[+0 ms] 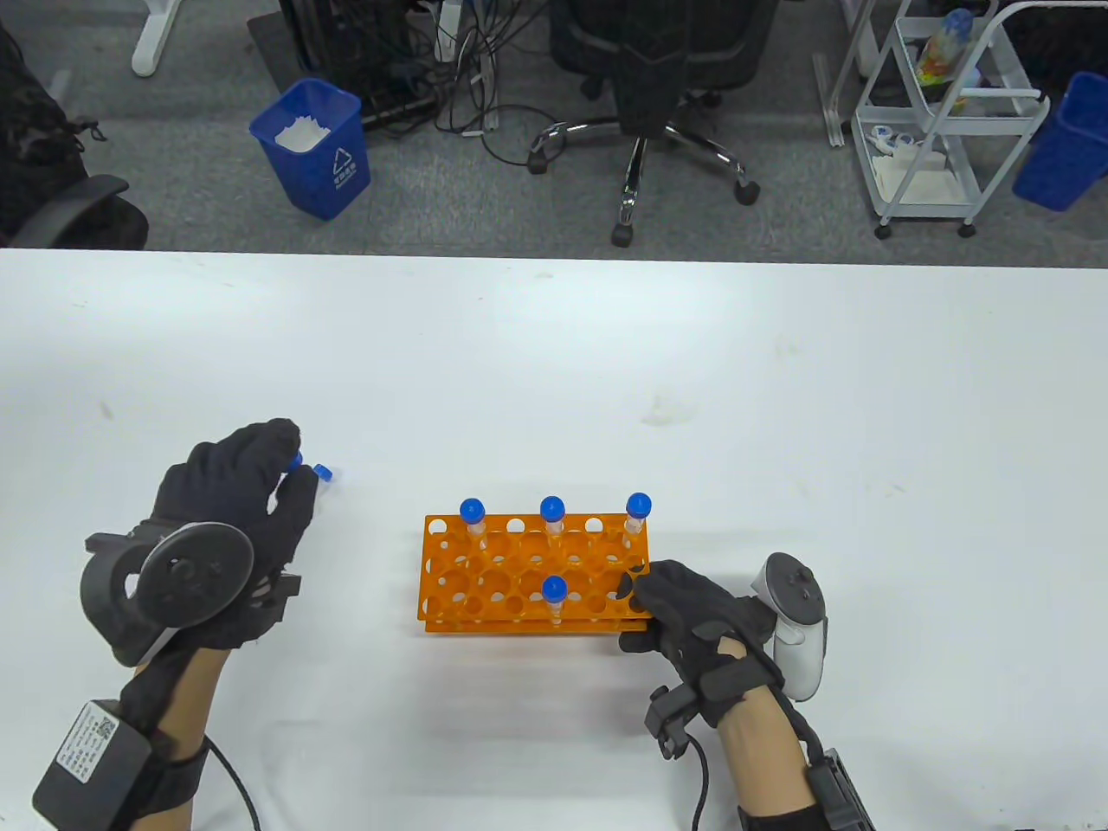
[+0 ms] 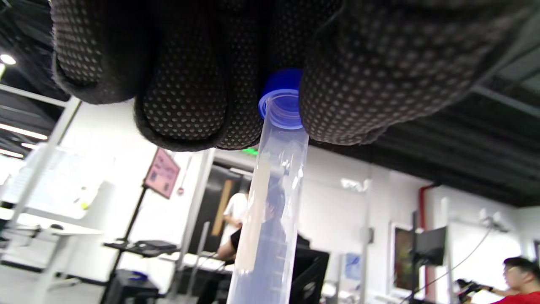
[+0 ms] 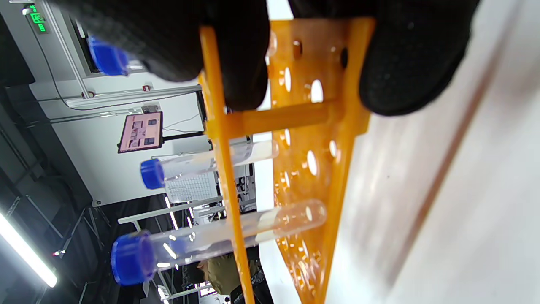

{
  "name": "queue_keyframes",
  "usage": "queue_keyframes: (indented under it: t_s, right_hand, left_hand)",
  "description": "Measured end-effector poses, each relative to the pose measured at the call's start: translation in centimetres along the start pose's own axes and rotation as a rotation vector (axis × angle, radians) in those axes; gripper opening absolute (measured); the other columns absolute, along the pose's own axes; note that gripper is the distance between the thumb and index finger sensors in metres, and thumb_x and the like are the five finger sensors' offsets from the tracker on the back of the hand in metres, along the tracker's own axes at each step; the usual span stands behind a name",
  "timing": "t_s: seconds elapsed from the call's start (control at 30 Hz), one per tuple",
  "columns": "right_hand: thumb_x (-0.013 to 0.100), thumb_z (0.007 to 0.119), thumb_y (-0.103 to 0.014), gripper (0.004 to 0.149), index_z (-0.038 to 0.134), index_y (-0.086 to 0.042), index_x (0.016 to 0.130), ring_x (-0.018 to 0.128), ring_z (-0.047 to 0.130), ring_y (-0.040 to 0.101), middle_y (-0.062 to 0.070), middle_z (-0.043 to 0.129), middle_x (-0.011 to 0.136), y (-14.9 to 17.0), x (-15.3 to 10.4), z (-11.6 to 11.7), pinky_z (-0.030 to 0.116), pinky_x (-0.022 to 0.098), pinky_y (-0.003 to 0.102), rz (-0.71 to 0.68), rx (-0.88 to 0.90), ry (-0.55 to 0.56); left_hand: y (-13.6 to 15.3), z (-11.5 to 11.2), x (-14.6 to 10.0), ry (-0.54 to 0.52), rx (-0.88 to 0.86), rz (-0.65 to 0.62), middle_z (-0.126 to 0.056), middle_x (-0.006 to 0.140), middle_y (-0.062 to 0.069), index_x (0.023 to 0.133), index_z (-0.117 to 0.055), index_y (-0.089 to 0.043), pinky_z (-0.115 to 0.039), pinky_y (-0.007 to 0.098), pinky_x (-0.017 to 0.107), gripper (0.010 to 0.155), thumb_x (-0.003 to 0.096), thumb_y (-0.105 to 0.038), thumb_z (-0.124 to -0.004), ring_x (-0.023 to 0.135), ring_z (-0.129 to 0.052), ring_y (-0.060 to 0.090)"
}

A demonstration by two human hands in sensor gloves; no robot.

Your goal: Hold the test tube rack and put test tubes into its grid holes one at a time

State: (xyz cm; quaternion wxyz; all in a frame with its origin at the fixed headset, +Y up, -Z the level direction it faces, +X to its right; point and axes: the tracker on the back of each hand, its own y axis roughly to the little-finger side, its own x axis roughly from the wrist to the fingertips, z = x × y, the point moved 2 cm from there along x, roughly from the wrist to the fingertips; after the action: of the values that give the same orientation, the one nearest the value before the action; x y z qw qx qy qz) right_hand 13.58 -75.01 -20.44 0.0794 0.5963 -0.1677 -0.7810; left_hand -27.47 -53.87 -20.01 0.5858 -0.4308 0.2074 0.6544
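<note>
An orange test tube rack (image 1: 511, 597) stands on the white table (image 1: 554, 363) at front centre. Several blue-capped tubes stand upright in it: three in the back row (image 1: 552, 512) and one in the front row (image 1: 554, 593). My right hand (image 1: 645, 597) grips the rack's right end. In the right wrist view its fingers (image 3: 236, 50) and thumb (image 3: 405, 63) clamp the rack (image 3: 333, 126). My left hand (image 1: 290, 472) is to the left of the rack and pinches a clear tube (image 2: 270, 202) by its blue cap (image 2: 282, 105). A second blue cap (image 1: 323, 472) shows beside those fingers.
Beyond the table's far edge are a blue bin (image 1: 312, 147), an office chair (image 1: 645, 95), a white cart (image 1: 943, 112) and another blue bin (image 1: 1065, 143).
</note>
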Motion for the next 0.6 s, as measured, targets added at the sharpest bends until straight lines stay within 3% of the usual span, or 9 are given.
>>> queue_keyframes:
  t_s: [0.27,0.6]
  right_hand:
    - [0.046,0.074,-0.035,0.043,0.081,-0.006,0.076,0.073,0.076,0.059,0.041,0.053,0.099,0.0,0.0,0.0,0.081,0.044,0.062,0.002,-0.002,0.001]
    - [0.046,0.074,-0.035,0.043,0.081,-0.006,0.076,0.072,0.076,0.059,0.042,0.053,0.099,0.0,0.0,0.0,0.081,0.044,0.062,-0.003,0.006,-0.002]
  left_hand:
    - [-4.4,1.1,-1.4,-0.052,-0.144,-0.117,-0.103,0.073,0.006,0.076,-0.093,-0.021,-0.092,0.044,0.041,0.050,0.0318,-0.043,-0.101,0.048,-0.109,0.030]
    - [-6.4,-2.2,-3.7,0.015,-0.133,-0.217,-0.103,0.074,0.009,0.075,-0.094,-0.024,-0.092,0.044,0.041,0.049,0.0305,-0.043,-0.101,0.048,-0.110,0.029]
